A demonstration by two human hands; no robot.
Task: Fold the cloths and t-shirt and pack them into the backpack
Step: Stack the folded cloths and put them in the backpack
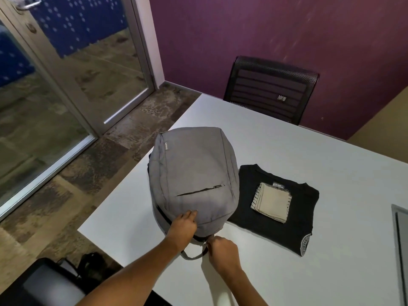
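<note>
A grey backpack point(194, 173) lies flat on the white table point(309, 151), its top end towards me. My left hand point(184, 224) rests on the bag's near end with fingers spread over the fabric beside a dark zip line. My right hand point(221, 248) pinches the zip pull at the bag's top, just above the grey carry handle point(192, 257). To the right of the bag lies a folded black t-shirt point(276, 228). A stack of folded beige cloths point(272, 202) sits on top of the t-shirt.
A black mesh chair point(271, 89) stands at the table's far side against the purple wall. Another chair point(50, 283) is at my near left. A grey panel point(400, 239) is set in the table at the right edge. Glass doors are on the left.
</note>
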